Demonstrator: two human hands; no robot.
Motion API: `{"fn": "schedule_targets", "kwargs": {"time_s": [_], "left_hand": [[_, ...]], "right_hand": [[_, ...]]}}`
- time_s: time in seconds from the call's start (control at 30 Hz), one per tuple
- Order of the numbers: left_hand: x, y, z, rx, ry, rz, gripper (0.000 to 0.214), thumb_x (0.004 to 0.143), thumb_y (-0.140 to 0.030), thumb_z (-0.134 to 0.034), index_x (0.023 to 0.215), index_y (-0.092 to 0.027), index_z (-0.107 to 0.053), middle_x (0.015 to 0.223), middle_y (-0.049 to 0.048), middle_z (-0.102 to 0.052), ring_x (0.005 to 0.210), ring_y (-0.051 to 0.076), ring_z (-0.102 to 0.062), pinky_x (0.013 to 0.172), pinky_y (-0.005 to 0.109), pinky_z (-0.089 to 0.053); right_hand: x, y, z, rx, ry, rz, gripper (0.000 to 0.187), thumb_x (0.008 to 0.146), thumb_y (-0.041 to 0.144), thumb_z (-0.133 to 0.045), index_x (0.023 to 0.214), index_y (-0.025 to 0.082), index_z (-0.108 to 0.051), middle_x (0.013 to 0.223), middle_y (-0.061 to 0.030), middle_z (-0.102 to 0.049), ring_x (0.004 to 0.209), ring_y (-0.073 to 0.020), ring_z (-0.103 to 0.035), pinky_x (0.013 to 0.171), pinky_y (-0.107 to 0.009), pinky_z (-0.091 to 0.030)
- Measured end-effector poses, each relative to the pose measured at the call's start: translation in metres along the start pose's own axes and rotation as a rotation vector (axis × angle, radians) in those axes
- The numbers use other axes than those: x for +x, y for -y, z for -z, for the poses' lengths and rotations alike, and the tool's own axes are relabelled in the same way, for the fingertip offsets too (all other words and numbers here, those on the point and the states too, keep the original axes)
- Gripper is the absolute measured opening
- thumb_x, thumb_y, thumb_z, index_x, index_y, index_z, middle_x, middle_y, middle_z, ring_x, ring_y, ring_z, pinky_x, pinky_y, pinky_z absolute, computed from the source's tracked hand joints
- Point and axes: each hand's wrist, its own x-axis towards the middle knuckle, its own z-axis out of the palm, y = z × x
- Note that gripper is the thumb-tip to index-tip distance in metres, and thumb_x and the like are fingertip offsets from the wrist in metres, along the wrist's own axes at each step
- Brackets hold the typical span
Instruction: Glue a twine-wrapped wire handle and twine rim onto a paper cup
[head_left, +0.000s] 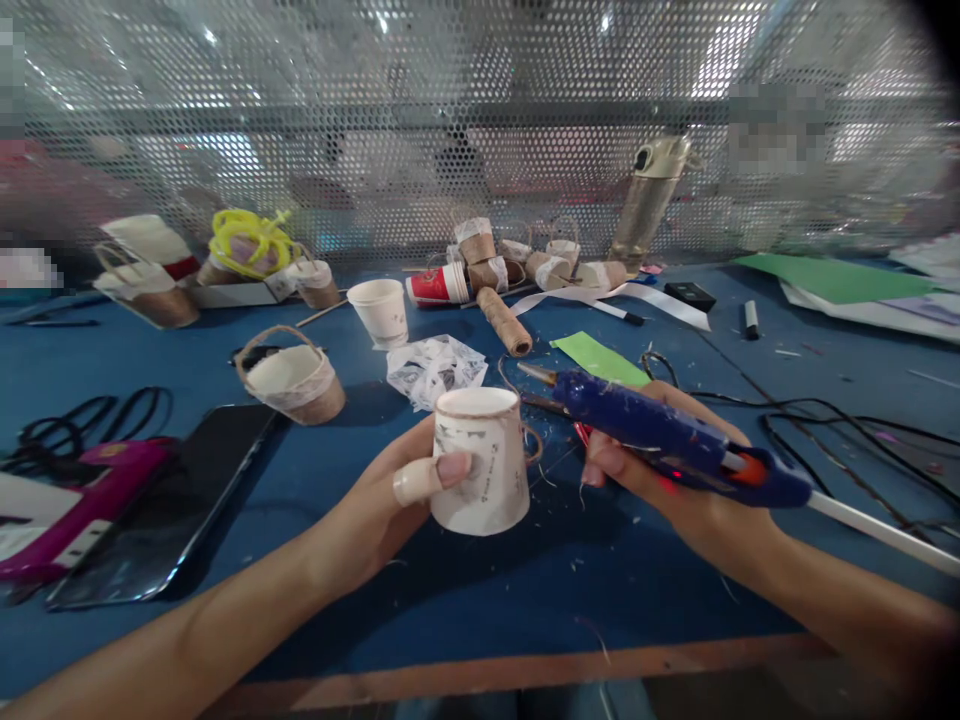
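Observation:
My left hand grips a white paper cup that is turned upside down, its base facing up. The thumb, wrapped in a bandage, presses on the cup's printed side. Brown twine runs around the cup's upper rim and hangs as a loop at its right. In my right hand is a blue hot glue gun with a white glue stick out of its back and a red light glowing. Its nozzle points left, a little above and right of the cup, apart from it. Scissors lie behind, partly hidden.
Crumpled white lace, a twine roll and another paper cup lie beyond my hands. A small twine-covered basket, a phone and a magenta device are at left. Black cables cross the right. A perforated metal screen stands behind.

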Motion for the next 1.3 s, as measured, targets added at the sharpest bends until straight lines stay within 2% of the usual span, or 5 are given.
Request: {"fn": "schedule_targets", "kwargs": {"time_s": [0.17, 0.43, 0.63, 1.0, 1.3], "left_hand": [[0.003, 0.000, 0.000, -0.063, 0.027, -0.024, 0.041, 0.083, -0.038, -0.069, 0.119, -0.019, -0.067, 0.111, 0.0109, -0.073, 0.102, 0.028, -0.068, 0.086, 0.034, -0.053], [0.000, 0.002, 0.001, 0.039, 0.038, -0.044, 0.036, 0.086, -0.036, -0.068, 0.120, -0.024, -0.067, 0.111, 0.0062, -0.073, 0.102, 0.023, -0.066, 0.084, 0.028, -0.051], [0.000, 0.005, 0.008, 0.158, 0.023, -0.098, 0.038, 0.084, -0.032, -0.073, 0.121, -0.026, -0.066, 0.117, 0.0038, -0.071, 0.101, 0.020, -0.063, 0.085, 0.026, -0.048], [0.000, 0.007, 0.005, 0.210, -0.009, -0.195, 0.038, 0.082, -0.028, -0.076, 0.118, -0.029, -0.064, 0.108, 0.0010, -0.070, 0.101, 0.022, -0.064, 0.089, 0.030, -0.050], [-0.006, -0.002, 0.001, 0.377, -0.076, -0.140, 0.043, 0.082, -0.027, -0.075, 0.122, -0.027, -0.059, 0.116, 0.0047, -0.067, 0.110, 0.026, -0.061, 0.096, 0.035, -0.048]], "right_hand": [[-0.001, -0.002, 0.002, -0.089, 0.011, 0.111, 0.014, 0.086, 0.016, -0.067, 0.079, 0.023, -0.057, 0.070, 0.0022, -0.061, 0.059, -0.0147, -0.057, 0.057, -0.031, -0.044], [-0.005, -0.003, 0.007, -0.200, 0.095, 0.239, 0.022, 0.075, 0.006, -0.065, 0.072, 0.022, -0.050, 0.067, 0.0035, -0.053, 0.058, -0.0128, -0.049, 0.056, -0.030, -0.037], [-0.003, 0.006, 0.004, -0.310, 0.125, 0.279, 0.021, 0.076, 0.009, -0.061, 0.071, 0.023, -0.046, 0.063, 0.0038, -0.050, 0.053, -0.0114, -0.044, 0.050, -0.027, -0.031], [-0.009, -0.002, 0.008, -0.368, 0.107, 0.304, 0.026, 0.078, 0.007, -0.061, 0.071, 0.023, -0.043, 0.066, 0.0035, -0.047, 0.058, -0.0122, -0.044, 0.054, -0.027, -0.032], [-0.009, 0.001, 0.009, -0.419, 0.127, 0.340, 0.030, 0.079, 0.006, -0.066, 0.071, 0.023, -0.043, 0.066, 0.0043, -0.048, 0.058, -0.0113, -0.046, 0.053, -0.027, -0.031]]}}
